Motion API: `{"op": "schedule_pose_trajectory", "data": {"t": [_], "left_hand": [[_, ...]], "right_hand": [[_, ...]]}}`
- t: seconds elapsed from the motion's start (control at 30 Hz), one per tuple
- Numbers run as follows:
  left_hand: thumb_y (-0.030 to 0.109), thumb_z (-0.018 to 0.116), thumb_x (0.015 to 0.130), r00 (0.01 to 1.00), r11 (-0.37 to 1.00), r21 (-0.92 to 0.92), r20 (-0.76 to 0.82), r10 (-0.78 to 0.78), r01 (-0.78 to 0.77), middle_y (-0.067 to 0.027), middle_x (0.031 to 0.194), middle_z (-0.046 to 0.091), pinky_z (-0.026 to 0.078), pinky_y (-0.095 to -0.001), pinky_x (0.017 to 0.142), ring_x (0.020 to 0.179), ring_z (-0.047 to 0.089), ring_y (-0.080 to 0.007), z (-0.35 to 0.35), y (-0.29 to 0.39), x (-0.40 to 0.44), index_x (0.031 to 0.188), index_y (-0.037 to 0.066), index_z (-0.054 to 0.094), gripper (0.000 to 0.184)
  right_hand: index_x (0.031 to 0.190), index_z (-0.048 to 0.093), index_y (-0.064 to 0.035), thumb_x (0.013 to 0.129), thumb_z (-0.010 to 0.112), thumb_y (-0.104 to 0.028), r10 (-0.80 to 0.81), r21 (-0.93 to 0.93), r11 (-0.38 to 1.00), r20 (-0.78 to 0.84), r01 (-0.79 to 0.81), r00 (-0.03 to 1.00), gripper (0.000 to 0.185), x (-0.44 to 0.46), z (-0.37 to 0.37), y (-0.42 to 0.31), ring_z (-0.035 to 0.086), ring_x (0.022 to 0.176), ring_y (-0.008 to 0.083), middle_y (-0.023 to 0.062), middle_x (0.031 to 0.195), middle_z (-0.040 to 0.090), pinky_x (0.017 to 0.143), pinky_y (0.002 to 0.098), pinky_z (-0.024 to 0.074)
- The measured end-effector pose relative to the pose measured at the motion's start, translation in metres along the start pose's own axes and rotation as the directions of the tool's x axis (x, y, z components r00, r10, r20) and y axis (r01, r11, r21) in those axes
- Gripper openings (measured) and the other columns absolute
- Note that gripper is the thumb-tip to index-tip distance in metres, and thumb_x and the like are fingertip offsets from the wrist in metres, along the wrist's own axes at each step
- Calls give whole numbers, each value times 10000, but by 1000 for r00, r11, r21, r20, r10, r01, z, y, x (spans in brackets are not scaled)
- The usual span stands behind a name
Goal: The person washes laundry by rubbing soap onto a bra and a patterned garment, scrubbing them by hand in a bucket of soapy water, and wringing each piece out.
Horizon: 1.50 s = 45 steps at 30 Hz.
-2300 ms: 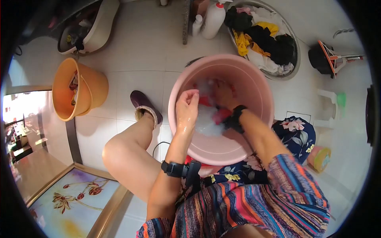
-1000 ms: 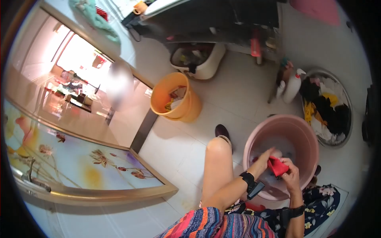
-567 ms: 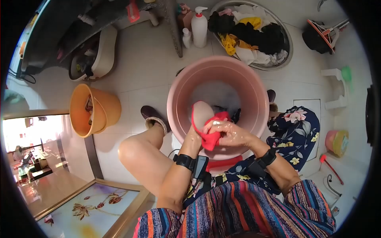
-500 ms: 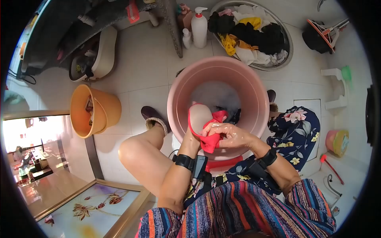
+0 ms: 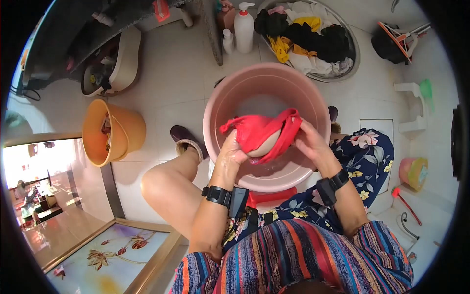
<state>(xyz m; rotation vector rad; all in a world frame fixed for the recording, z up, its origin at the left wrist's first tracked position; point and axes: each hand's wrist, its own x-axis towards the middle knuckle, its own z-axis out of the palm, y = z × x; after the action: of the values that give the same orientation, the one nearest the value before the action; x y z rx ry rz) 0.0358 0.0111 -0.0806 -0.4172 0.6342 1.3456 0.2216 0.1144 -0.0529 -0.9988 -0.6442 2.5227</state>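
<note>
A wet red bra with a beige cup lining is stretched between my two hands over the pink tub. My left hand grips its left side, the fingers partly behind the cloth. At its right end, my right hand holds the raised edge of the fabric between thumb and fingers. Greyish, cloudy water lies in the bottom of the tub, partly hidden by the bra.
A metal basin heaped with clothes stands behind the tub on the right. White pump bottle and smaller bottle are beside it. At left stands an orange bucket. A red stool shows below the tub.
My hands have moved apart, from bunching the bra together to spreading it wide over the tub. The dark cloth seen in the water before is now out of sight behind it.
</note>
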Motion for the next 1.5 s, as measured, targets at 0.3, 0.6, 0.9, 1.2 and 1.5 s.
{"op": "schedule_pose_trajectory", "data": {"t": [0.3,0.6,0.9,1.2,1.5], "left_hand": [[195,523,869,939,970,17,245,-240,244,-120,1093,588,464,-368,893,987,582,-208,8,-67,-8,1126,42,520,299],[407,625,794,978,984,113,140,-156,141,-157,1238,482,397,-460,958,1128,489,-279,12,-40,-35,1242,69,432,593],[187,689,764,971,870,487,164,-176,75,-132,1117,559,484,-367,860,1004,569,-237,22,-59,-29,1173,59,480,477],[150,643,730,957,931,266,81,-279,249,-182,934,609,540,-382,698,815,630,-285,15,-45,-43,1101,34,488,418],[172,584,810,969,978,-145,218,-120,153,-149,1080,577,514,-401,823,937,602,-270,22,-41,-37,1149,8,470,393]], "right_hand": [[1163,508,-2,820,456,-587,144,399,895,164,-199,976,680,7,13,10,554,1001,248,146,1151,547,899,385,429],[888,552,-86,829,586,-270,-1,176,984,-215,39,977,196,5,32,-5,562,680,151,24,769,564,619,284,482],[791,531,-46,854,509,-322,-447,-774,631,-301,58,842,284,49,17,19,467,563,118,7,626,490,505,301,381],[1071,547,-26,751,620,-170,218,-565,821,184,-78,958,358,29,-20,-19,551,995,218,121,1093,568,903,336,420],[1297,370,-34,770,657,-274,8,127,991,257,-42,966,647,16,-35,40,438,1184,264,174,1260,465,1013,402,323]]}}
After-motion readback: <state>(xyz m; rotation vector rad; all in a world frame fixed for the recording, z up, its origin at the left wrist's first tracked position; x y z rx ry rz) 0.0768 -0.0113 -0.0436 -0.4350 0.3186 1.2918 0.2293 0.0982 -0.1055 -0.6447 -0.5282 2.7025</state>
